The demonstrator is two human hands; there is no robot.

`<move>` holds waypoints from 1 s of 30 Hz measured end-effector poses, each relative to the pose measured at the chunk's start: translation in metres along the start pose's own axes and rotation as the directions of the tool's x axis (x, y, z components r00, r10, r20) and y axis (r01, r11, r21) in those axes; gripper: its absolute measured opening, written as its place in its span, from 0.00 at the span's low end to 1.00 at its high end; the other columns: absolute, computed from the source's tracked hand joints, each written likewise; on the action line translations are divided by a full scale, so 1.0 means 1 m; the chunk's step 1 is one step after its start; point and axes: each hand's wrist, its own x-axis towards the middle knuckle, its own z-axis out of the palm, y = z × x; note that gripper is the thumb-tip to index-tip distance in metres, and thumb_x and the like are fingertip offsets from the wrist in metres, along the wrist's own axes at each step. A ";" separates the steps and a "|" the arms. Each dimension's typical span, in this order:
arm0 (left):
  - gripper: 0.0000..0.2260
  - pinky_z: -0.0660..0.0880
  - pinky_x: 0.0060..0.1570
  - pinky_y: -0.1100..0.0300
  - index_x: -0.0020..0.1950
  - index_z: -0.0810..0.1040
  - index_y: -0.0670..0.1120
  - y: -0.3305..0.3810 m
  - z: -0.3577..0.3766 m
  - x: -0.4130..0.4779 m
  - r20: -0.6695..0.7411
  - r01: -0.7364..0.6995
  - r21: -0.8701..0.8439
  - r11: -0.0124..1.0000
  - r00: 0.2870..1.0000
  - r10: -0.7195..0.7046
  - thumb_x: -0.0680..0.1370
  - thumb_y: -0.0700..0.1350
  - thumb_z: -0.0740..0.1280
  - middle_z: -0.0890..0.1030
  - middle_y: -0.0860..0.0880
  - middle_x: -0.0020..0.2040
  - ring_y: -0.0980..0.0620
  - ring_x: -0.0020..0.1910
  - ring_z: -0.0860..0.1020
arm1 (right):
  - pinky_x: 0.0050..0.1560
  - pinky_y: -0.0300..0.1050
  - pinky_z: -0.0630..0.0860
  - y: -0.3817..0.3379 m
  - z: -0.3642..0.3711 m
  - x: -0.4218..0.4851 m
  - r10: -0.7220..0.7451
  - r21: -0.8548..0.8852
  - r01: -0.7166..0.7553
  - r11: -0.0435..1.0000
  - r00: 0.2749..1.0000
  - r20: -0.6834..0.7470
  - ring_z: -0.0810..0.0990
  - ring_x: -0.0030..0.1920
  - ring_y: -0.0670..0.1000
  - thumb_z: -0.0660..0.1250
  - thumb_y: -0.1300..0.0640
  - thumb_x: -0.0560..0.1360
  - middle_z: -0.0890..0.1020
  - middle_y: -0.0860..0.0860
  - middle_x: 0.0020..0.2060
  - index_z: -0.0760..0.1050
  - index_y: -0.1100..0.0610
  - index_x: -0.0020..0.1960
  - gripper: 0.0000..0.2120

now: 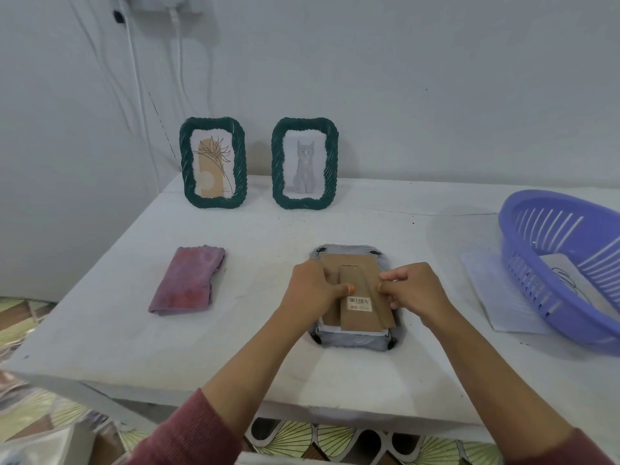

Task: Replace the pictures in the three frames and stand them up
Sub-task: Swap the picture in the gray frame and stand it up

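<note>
A third frame [349, 344] lies face down on the white table [235, 297] in front of me. Its brown cardboard backing board [360, 312], with a fold-out stand and a barcode sticker, sits on top, and a white sheet edge shows under its near end. My left hand [312, 290] grips the board's left edge with the thumb on the stand. My right hand [412, 290] pinches the board's right edge. Two green twisted frames stand upright at the back: one with a plant picture [213, 162], one with a cat picture [304, 164].
A folded pink-purple cloth [188, 280] lies left of the face-down frame. A purple slatted basket [567, 263] at the right holds a paper and rests partly on a white sheet [496, 297]. White cables hang down the wall at the back left.
</note>
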 end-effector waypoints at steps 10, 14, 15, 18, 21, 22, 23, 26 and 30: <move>0.21 0.59 0.31 0.68 0.30 0.59 0.53 -0.003 0.006 0.001 -0.029 -0.045 0.072 0.996 0.998 0.047 0.70 0.50 0.72 0.63 0.55 0.31 0.51 0.41 0.68 | 0.48 0.53 0.80 -0.006 0.011 0.002 -0.041 -0.250 0.022 0.968 0.997 -0.072 0.75 0.33 0.57 0.64 0.67 0.69 0.83 0.63 0.43 0.79 0.68 0.48 0.10; 0.21 0.61 0.31 0.66 0.30 0.60 0.53 -0.004 0.006 0.003 -0.028 -0.044 0.092 0.995 0.999 0.046 0.70 0.51 0.72 0.64 0.54 0.31 0.51 0.40 0.68 | 0.35 0.45 0.77 -0.010 0.014 0.004 -0.030 -0.333 0.012 0.943 0.998 -0.049 0.80 0.37 0.60 0.61 0.66 0.69 0.80 0.60 0.34 0.75 0.64 0.37 0.05; 0.20 0.63 0.32 0.65 0.30 0.60 0.52 -0.003 0.006 0.003 -0.028 -0.043 0.102 0.994 0.999 0.046 0.70 0.51 0.72 0.64 0.54 0.31 0.51 0.40 0.68 | 0.30 0.41 0.72 -0.011 0.015 0.004 -0.023 -0.356 0.008 0.934 0.999 -0.038 0.79 0.37 0.59 0.61 0.66 0.69 0.76 0.57 0.31 0.71 0.61 0.33 0.07; 0.17 0.69 0.40 0.58 0.32 0.65 0.51 -0.003 0.006 0.004 -0.027 -0.036 0.125 0.992 0.999 0.040 0.69 0.51 0.72 0.69 0.51 0.34 0.50 0.40 0.69 | 0.31 0.39 0.69 -0.014 0.017 0.006 -0.004 -0.428 -0.007 0.904 1.000 -0.025 0.79 0.42 0.58 0.60 0.66 0.71 0.79 0.57 0.39 0.74 0.61 0.42 0.05; 0.16 0.64 0.32 0.63 0.32 0.66 0.50 -0.002 0.006 0.002 -0.026 -0.032 0.118 0.993 0.999 0.035 0.69 0.51 0.72 0.71 0.50 0.34 0.50 0.39 0.70 | 0.41 0.41 0.70 -0.018 0.019 0.007 -0.016 -0.503 -0.006 0.864 0.999 -0.040 0.79 0.52 0.59 0.60 0.66 0.73 0.79 0.59 0.53 0.74 0.62 0.54 0.11; 0.15 0.63 0.31 0.64 0.32 0.67 0.49 -0.002 0.007 0.002 -0.029 -0.032 0.121 0.992 0.999 0.036 0.70 0.51 0.72 0.73 0.48 0.36 0.50 0.40 0.71 | 0.40 0.41 0.68 -0.018 0.019 0.008 -0.029 -0.530 0.006 0.848 0.999 -0.035 0.78 0.51 0.58 0.59 0.66 0.74 0.79 0.59 0.53 0.74 0.62 0.54 0.10; 0.16 0.63 0.31 0.65 0.32 0.66 0.49 -0.002 0.007 0.001 -0.034 -0.029 0.127 0.992 0.999 0.034 0.70 0.51 0.72 0.74 0.47 0.39 0.50 0.40 0.71 | 0.38 0.41 0.68 -0.019 0.019 0.008 -0.032 -0.546 0.008 0.838 0.999 -0.034 0.78 0.50 0.58 0.59 0.65 0.74 0.79 0.59 0.53 0.73 0.61 0.52 0.08; 0.19 0.62 0.32 0.67 0.30 0.62 0.51 -0.001 0.007 0.000 -0.049 -0.029 0.143 0.989 0.998 0.036 0.70 0.52 0.72 0.73 0.47 0.42 0.50 0.42 0.71 | 0.39 0.41 0.67 -0.020 0.018 0.007 -0.026 -0.581 -0.008 0.814 0.998 -0.050 0.78 0.51 0.58 0.60 0.65 0.73 0.79 0.58 0.53 0.74 0.61 0.53 0.10; 0.19 0.70 0.40 0.59 0.31 0.62 0.51 0.002 0.005 -0.003 -0.044 -0.018 0.176 0.984 0.999 0.026 0.70 0.52 0.72 0.73 0.48 0.42 0.51 0.43 0.70 | 0.41 0.41 0.68 -0.018 0.018 0.005 -0.030 -0.593 -0.018 0.805 0.997 -0.071 0.78 0.50 0.57 0.60 0.65 0.72 0.80 0.55 0.52 0.75 0.59 0.54 0.12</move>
